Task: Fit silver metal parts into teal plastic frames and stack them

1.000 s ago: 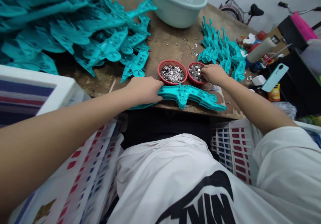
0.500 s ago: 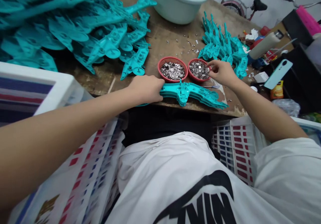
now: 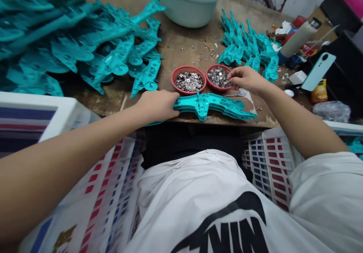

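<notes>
My left hand (image 3: 160, 105) is closed around the left part of a turquoise plastic part (image 3: 210, 104), which lies along the table's near edge. My right hand (image 3: 244, 79) is at the right rim of the smaller red basket (image 3: 218, 88), its thumb and fingertips pinched together over small metal pieces (image 3: 217, 76). Whether a piece is between those fingertips is too small to make out. Left of it stands a larger red basket (image 3: 173, 81), also full of small metal pieces. A thin tool (image 3: 236, 95) lies behind the turquoise part.
A big heap of turquoise parts (image 3: 113, 56) covers the table's left side; a smaller pile (image 3: 252, 50) sits at right. A pale basin (image 3: 190, 7) stands at the back. A bottle (image 3: 299, 39) and a phone (image 3: 319, 71) are at right. White crates (image 3: 272, 166) flank my legs.
The view has shifted slightly, so the table items appear a little further left. My left hand keeps its hold on the turquoise part, and my right hand stays at the smaller basket.
</notes>
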Tool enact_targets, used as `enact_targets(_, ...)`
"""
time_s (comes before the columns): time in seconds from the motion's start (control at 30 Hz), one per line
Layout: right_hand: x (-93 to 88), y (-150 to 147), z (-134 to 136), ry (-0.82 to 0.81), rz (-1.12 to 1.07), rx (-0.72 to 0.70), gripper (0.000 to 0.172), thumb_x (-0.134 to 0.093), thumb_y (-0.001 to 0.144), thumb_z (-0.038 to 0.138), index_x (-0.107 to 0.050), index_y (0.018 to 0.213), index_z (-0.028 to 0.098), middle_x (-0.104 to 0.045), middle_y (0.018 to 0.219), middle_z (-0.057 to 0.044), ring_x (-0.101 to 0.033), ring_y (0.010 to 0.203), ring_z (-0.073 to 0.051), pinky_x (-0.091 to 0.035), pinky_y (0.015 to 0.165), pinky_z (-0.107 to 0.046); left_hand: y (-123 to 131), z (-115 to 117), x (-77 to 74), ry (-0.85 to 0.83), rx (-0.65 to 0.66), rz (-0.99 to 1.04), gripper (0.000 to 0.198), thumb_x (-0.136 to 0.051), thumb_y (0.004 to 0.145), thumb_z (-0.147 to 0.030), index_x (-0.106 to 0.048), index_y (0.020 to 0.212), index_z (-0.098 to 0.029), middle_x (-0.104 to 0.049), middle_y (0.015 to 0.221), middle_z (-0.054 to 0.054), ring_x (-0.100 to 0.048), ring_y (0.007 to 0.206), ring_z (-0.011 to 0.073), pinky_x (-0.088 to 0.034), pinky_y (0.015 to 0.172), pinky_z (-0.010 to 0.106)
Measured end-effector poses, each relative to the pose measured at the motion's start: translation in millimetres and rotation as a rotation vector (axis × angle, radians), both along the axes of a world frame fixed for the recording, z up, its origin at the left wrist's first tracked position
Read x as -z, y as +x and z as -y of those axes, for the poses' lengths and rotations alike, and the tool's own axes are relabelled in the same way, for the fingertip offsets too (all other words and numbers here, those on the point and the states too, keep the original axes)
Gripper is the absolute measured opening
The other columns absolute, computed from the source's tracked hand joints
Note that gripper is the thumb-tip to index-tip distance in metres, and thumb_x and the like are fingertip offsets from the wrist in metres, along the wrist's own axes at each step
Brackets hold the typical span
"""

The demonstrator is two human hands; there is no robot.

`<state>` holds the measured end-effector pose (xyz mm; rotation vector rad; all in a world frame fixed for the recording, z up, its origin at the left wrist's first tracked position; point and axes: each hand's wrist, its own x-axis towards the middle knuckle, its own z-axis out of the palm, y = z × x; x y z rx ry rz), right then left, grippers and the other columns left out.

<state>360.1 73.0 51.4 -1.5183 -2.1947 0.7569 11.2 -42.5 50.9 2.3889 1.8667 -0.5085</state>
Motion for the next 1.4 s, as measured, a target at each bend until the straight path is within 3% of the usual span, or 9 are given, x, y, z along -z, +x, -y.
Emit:
enact_targets(0.27, -3.3, -12, 8, -0.026, -0.093, 0.057, 0.014, -0.080, 0.099, 0.032, -0.081, 0.111, 0.026, -0.087, 0.099, -0.012, -0.087, 0.099, -0.034, -0.079, 0.096, -0.058, -6, -1, 1.7, -0.009, -0.013, 0.030, 0.076, -0.071, 0.110, -0.066, -0.072, 0.175, -0.027, -0.087, 0.157, 0.022, -0.084, 0.143, 0.0518, -0.067, 0.101, 0.048)
enact_targets(0.43, -10.9, -20, 25, 0.010, -0.157, 0.039, 0.020, -0.088, 0.101, 0.042, -0.078, 0.110, 0.026, -0.083, 0.094, -0.010, -0.086, 0.094, -0.031, -0.080, 0.091, -0.053, -7, 6, -6.4, 0.032, -0.001, 0.076, 0.089, -0.084, 0.105, -0.070, -0.065, 0.183, -0.030, -0.083, 0.168, 0.019, -0.080, 0.153, 0.0489, -0.067, 0.108, 0.046)
enact_targets(0.53, -20.8, -32, 51, -0.017, -0.248, -0.029, 0.026, -0.094, 0.098, 0.045, -0.077, 0.104, 0.026, -0.080, 0.089, -0.006, -0.082, 0.087, -0.028, -0.077, 0.084, -0.048, -3, 20, -14.2, 0.201, 0.090, 0.271, 0.096, -0.094, 0.100, -0.064, -0.065, 0.184, -0.026, -0.074, 0.182, 0.019, -0.069, 0.169, 0.0483, -0.062, 0.129, 0.050)
enact_targets(0.6, -28.7, -43, 73, -0.027, -0.288, -0.107, 0.026, -0.095, 0.097, 0.045, -0.078, 0.101, 0.026, -0.079, 0.087, -0.005, -0.080, 0.085, -0.026, -0.073, 0.082, -0.043, 3, 34, -17.4, 0.309, 0.158, 0.501, 0.086, -0.096, 0.101, -0.055, -0.073, 0.178, -0.024, -0.079, 0.176, 0.018, -0.075, 0.163, 0.0447, -0.061, 0.132, 0.049)
enact_targets(0.7, -38.4, -58, 106, -0.002, -0.304, -0.295, 0.020, -0.090, 0.097, 0.042, -0.078, 0.100, 0.025, -0.078, 0.087, -0.003, -0.076, 0.083, -0.023, -0.065, 0.078, -0.037, 14, 57, -15.6, 0.289, 0.237, 0.899, 0.054, -0.092, 0.106, -0.045, -0.088, 0.157, -0.026, -0.095, 0.138, 0.010, -0.092, 0.119, 0.0314, -0.071, 0.109, 0.038)
enact_targets(0.8, -41.2, -68, 127, 0.041, -0.254, -0.434, 0.017, -0.086, 0.096, 0.038, -0.075, 0.098, 0.026, -0.077, 0.085, -0.001, -0.070, 0.081, -0.020, -0.059, 0.076, -0.033, 25, 73, -7.6, 0.229, 0.247, 1.159, 0.021, -0.085, 0.109, -0.036, -0.095, 0.124, -0.026, -0.094, 0.102, 0.004, -0.087, 0.085, 0.0222, -0.068, 0.082, 0.030)
enact_targets(0.87, -39.1, -71, 133, 0.043, -0.235, -0.442, 0.018, -0.086, 0.095, 0.037, -0.072, 0.099, 0.027, -0.075, 0.086, 0.000, -0.069, 0.082, -0.019, -0.057, 0.076, -0.031, 28, 77, -2.2, 0.240, 0.221, 1.231, 0.014, -0.082, 0.108, -0.032, -0.095, 0.110, -0.026, -0.093, 0.095, 0.003, -0.086, 0.080, 0.0212, -0.067, 0.078, 0.029)
enact_targets(1.13, -28.5, -72, 130, 0.147, -0.215, -0.424, 0.015, -0.081, 0.097, 0.035, -0.069, 0.102, 0.027, -0.074, 0.091, 0.000, -0.066, 0.084, -0.019, -0.052, 0.077, -0.031, 30, 70, 0.3, 0.306, 0.120, 1.332, 0.018, -0.080, 0.101, -0.025, -0.098, 0.100, -0.025, -0.095, 0.096, 0.002, -0.088, 0.082, 0.0194, -0.071, 0.079, 0.026)
enact_targets(1.4, -20.0, -70, 123, 0.417, -0.055, -0.590, 0.006, -0.070, 0.103, 0.024, -0.075, 0.101, 0.025, -0.080, 0.092, -0.002, -0.073, 0.085, -0.019, -0.053, 0.081, -0.030, 31, 62, -5.5, 0.011, -0.165, 1.569, 0.009, -0.087, 0.088, -0.026, -0.092, 0.090, -0.019, -0.085, 0.075, 0.002, -0.084, 0.071, 0.0206, -0.071, 0.070, 0.027)
